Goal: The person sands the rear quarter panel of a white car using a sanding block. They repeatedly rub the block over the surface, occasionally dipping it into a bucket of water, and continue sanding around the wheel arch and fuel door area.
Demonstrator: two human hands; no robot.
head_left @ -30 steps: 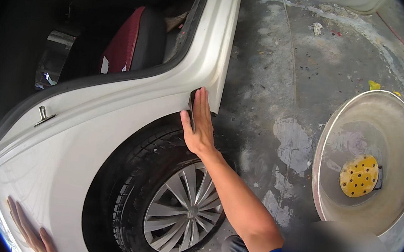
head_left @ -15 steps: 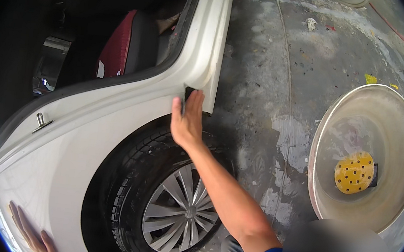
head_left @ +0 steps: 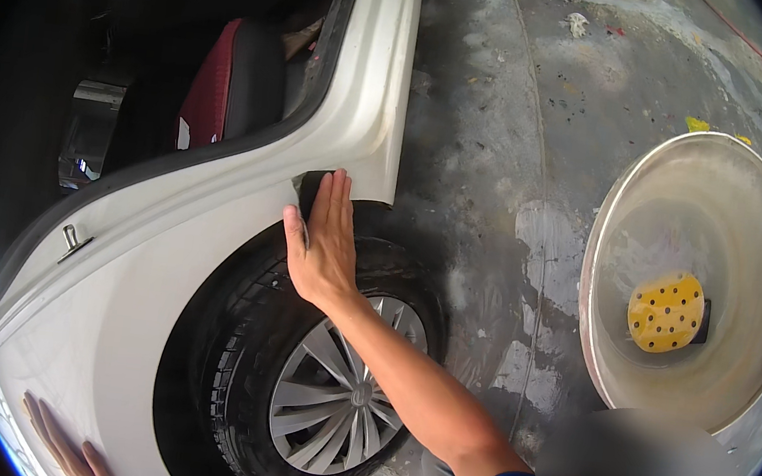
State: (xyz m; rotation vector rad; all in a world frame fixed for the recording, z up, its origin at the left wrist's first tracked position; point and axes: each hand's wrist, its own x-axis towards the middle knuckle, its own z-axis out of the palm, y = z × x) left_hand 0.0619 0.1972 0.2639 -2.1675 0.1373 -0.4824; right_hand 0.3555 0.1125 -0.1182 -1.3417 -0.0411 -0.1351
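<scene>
Panel of a white car, touched by two bare hands. The right hand reaches in above the wheel, its fingers straight and pressed together, thumb apart. A dark sheet lies under those fingers, against the panel near the top of the arch; whether the thumb pinches it, I cannot tell. The left hand, partly cut off at lower left, lies flat, thumb spread. At right, a basin on the floor contains a yellow pad with dark holes.
</scene>
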